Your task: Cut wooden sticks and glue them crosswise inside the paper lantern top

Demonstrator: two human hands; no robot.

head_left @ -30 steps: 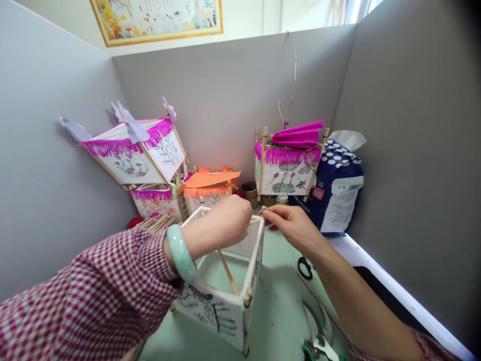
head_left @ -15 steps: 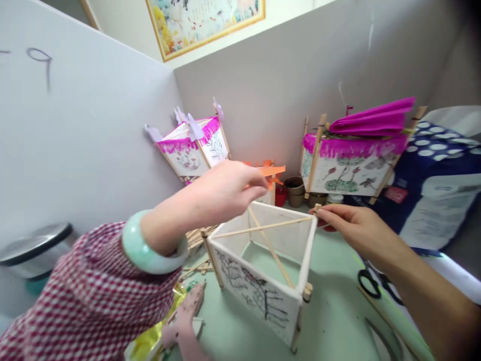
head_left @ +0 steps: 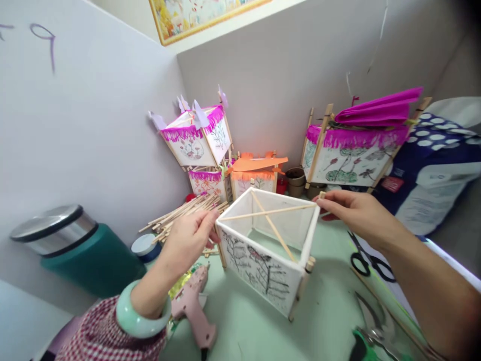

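A box-shaped white lantern frame (head_left: 259, 271) with black branch drawings stands on the green table, its open top crossed by two thin sticks (head_left: 267, 212). My left hand (head_left: 193, 231), below a pale green bangle, pinches the corner post at the lantern's left. At the far right corner, my right hand (head_left: 347, 210) has thumb and fingers closed on the top of another post. Round post ends stick out at the near right corner.
A pink glue gun (head_left: 193, 306) lies in front at left, near bundled sticks (head_left: 184, 213) and a teal bottle (head_left: 93, 260). Scissors (head_left: 370, 263) and green-handled pruners (head_left: 376, 333) lie at right. Behind stand decorated lanterns (head_left: 195, 145), an orange-topped one (head_left: 257, 170) and a magenta-trimmed one (head_left: 353, 155).
My left hand has moved down and left, from above the lantern's far corner to its left corner post, and now grips there. My right hand keeps its hold. The view has shifted slightly.
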